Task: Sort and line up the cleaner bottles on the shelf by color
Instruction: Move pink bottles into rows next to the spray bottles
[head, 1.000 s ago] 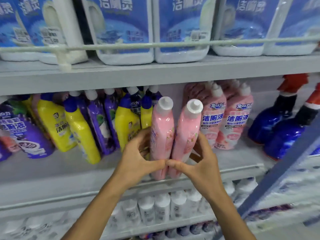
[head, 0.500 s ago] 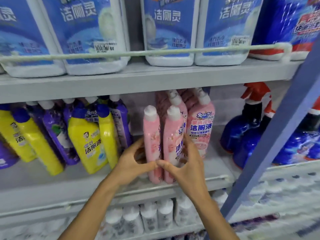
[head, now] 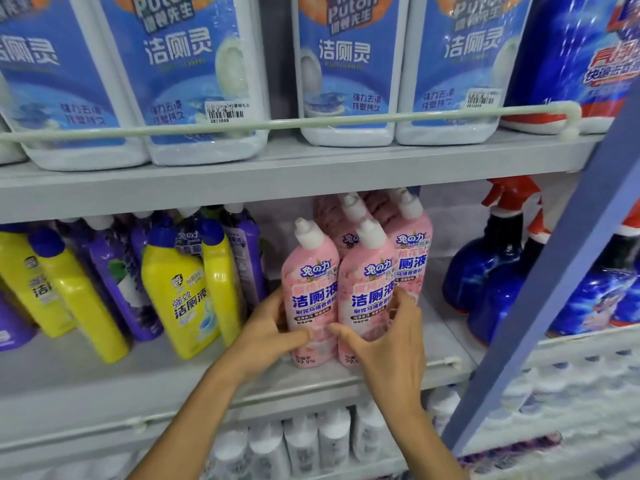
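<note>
Two pink cleaner bottles with white caps stand side by side at the front of the middle shelf (head: 381,379), labels facing me. My left hand (head: 270,330) grips the left pink bottle (head: 310,285) low on its side. My right hand (head: 388,337) grips the right pink bottle (head: 369,289) the same way, thumb across its front. More pink bottles (head: 410,244) stand right behind them. Left of the pink group are yellow bottles (head: 180,292) with blue caps, leaning, mixed with purple bottles (head: 117,282).
Dark blue spray bottles (head: 485,261) with red triggers stand at the shelf's right. A blue upright post (head: 561,278) crosses the right side. Large white-and-blue jugs (head: 194,77) fill the upper shelf behind a rail. White bottles (head: 311,441) sit on the shelf below.
Both pink bottles were turned from side-on to label-forward and set upright on the shelf in front of the other pink ones. The camera moved closer and to the right.
</note>
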Demonstrator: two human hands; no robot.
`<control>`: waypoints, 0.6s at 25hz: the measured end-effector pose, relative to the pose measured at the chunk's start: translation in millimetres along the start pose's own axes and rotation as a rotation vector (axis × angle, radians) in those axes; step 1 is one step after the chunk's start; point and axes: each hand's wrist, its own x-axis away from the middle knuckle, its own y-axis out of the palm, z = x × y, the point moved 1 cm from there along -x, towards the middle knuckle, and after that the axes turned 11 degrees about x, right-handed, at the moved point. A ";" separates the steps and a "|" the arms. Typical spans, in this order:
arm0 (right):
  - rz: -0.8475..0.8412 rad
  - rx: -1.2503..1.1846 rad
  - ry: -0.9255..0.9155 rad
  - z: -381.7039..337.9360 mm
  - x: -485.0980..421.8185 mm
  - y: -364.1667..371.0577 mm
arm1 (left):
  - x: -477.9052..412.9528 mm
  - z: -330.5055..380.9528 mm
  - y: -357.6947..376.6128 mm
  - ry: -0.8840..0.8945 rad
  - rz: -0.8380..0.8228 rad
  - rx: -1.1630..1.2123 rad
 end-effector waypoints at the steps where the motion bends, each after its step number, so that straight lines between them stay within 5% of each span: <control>1: 0.027 0.024 0.017 2.6 -1.8 -0.2 | -2.4 -1.8 4.7 -0.005 0.003 0.003; 10: 0.167 0.064 0.125 42.3 -18.0 -25.8 | 6.9 -13.4 13.7 0.031 0.083 -0.136; 15: 0.020 -0.111 0.060 64.9 -21.9 -38.9 | -1.7 -17.1 39.0 0.049 0.121 -0.150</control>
